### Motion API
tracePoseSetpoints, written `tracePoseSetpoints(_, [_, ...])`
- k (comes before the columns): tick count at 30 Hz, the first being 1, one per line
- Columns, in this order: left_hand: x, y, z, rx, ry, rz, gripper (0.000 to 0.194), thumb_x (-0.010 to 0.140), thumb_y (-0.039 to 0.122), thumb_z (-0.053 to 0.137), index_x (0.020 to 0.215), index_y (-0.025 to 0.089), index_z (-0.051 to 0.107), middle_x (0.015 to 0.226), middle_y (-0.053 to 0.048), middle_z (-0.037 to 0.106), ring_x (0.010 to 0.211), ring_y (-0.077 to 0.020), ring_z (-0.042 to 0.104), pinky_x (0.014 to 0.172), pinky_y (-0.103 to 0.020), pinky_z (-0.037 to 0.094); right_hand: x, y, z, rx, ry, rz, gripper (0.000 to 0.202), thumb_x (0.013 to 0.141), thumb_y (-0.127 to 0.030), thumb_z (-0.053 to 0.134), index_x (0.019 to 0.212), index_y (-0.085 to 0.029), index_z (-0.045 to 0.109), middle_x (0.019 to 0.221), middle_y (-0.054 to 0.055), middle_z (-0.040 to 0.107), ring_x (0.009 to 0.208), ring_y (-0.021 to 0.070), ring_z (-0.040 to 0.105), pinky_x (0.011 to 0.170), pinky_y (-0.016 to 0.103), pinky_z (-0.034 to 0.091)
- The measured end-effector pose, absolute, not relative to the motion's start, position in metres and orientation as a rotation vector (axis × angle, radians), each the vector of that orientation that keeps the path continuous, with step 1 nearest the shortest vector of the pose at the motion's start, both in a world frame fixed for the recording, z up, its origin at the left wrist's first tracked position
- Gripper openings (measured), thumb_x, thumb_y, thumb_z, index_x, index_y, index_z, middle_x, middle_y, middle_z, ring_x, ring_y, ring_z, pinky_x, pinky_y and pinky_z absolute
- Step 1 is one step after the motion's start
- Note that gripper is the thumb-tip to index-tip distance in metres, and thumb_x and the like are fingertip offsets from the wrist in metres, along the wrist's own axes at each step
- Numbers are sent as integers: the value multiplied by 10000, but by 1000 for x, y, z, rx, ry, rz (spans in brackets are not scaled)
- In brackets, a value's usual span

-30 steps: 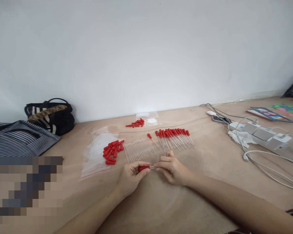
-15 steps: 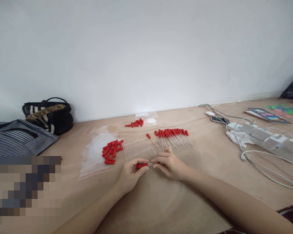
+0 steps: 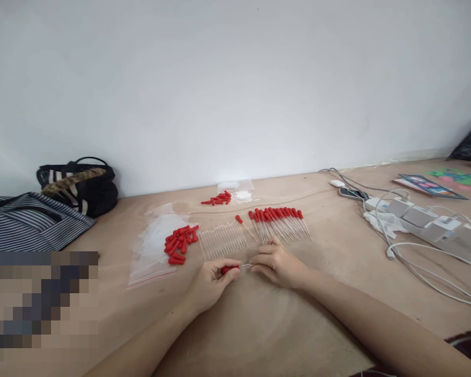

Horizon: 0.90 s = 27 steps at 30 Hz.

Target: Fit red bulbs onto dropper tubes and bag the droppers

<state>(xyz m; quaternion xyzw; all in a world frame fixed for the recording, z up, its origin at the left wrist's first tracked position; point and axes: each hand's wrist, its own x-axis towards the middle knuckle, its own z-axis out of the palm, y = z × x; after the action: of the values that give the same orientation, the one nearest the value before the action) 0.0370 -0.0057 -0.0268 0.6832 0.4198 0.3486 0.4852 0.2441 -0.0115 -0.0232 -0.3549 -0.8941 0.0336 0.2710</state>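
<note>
My left hand (image 3: 212, 283) pinches a red rubber bulb (image 3: 230, 269). A thin clear glass tube (image 3: 245, 266) runs from the bulb's end to the closed fingers of my right hand (image 3: 278, 264). Just beyond lies a row of bare glass tubes (image 3: 223, 240). To its right are several tubes with red bulbs (image 3: 277, 214) on their ends, and a single bulbed one (image 3: 239, 219) sits apart. Loose red bulbs (image 3: 180, 242) are heaped on clear plastic bags (image 3: 151, 248) at the left.
Near the wall, smaller red bulbs (image 3: 220, 198) lie by a clear bag (image 3: 239, 189). A black bag (image 3: 98, 191) and a striped bag (image 3: 35, 220) stand at left. White chargers (image 3: 419, 215), cables, a phone (image 3: 352, 193) and booklets (image 3: 432, 186) are at right.
My right hand has moved slightly right, away from my left hand, and more of the glass tube shows between them.
</note>
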Motion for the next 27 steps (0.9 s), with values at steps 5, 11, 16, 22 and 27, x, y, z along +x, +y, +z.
tracePoseSetpoints(5, [33,-3,-23,1535,1074,881,505,643,279,651,1112,179,495,1027,-67,579,861,-170,602,759,-317,505,267,1,-13,-1333,-2049,109,238,827,-317,459,763,-197,655,735,40,639,708,153,545,711,298,300])
tracePoseSetpoints(11, [31,-3,-20,1593,1127,855,376,668,293,629,1004,162,526,816,-39,605,817,-176,606,762,-331,502,312,28,-17,-2110,-1345,103,300,788,-372,427,701,-202,659,687,47,654,704,197,575,738,329,325])
tracePoseSetpoints(16, [32,-3,-21,1652,1091,858,274,666,290,625,907,173,572,777,-30,603,795,-178,604,728,-323,510,316,39,-24,-2284,-1360,78,280,771,-371,434,731,-213,661,717,67,658,763,237,588,816,413,282])
tracePoseSetpoints(22, [32,-2,-23,1720,1058,868,222,686,290,594,878,178,579,819,-31,571,806,-168,580,709,-298,504,311,42,-26,-2295,-1376,92,279,763,-385,444,833,-217,655,805,74,663,820,251,584,820,425,274])
tracePoseSetpoints(27, [27,0,-24,2021,1215,896,177,739,307,548,866,200,608,780,-12,547,637,-130,534,591,-257,466,310,36,-24,-2217,-1398,41,267,766,-364,439,831,-209,646,797,58,658,814,235,569,788,398,265])
